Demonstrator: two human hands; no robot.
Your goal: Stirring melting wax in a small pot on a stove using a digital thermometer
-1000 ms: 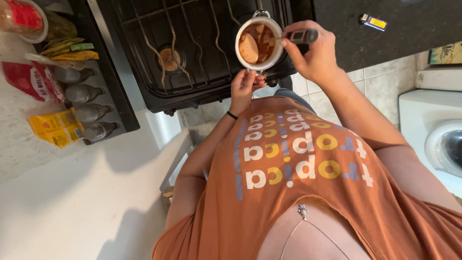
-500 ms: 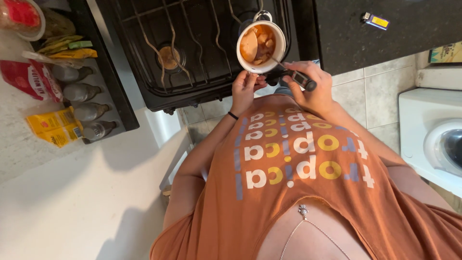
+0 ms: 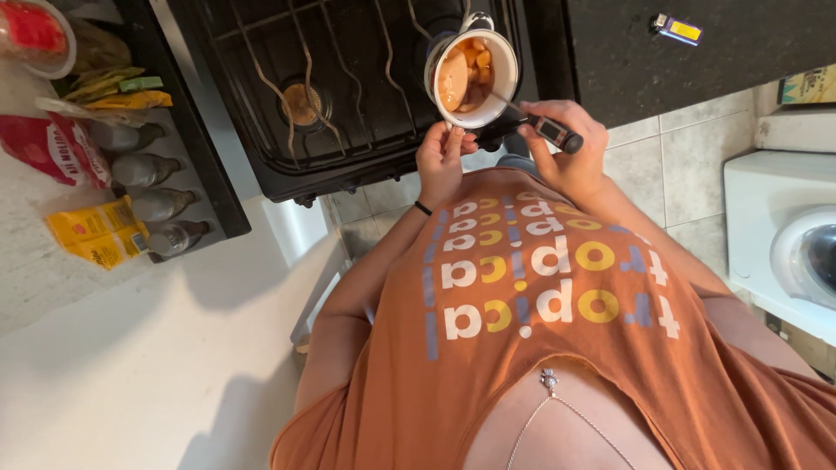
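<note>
A small white enamel pot (image 3: 442,54) with orange-brown food chunks in it stands on the black gas stove (image 3: 348,96). My left hand (image 3: 442,157), a dark band on its wrist, pinches the pot's near rim beside its dark handle. My right hand (image 3: 570,148) holds a black probe thermometer (image 3: 549,130). Its thin metal probe slants up into the food. Both hands are close together just in front of the stove's edge, above my orange shirt.
A burner (image 3: 302,103) sits left of the pot. A lighter (image 3: 677,29) lies on the dark counter at the right. Bottles (image 3: 157,204) and yellow and red packets (image 3: 91,233) fill the shelf on the left. A white washing machine (image 3: 775,235) stands at the right.
My right hand has come down from beside the pot toward my body with the thermometer, and its probe now reaches into the food. My left hand has moved up to the pot's near rim.
</note>
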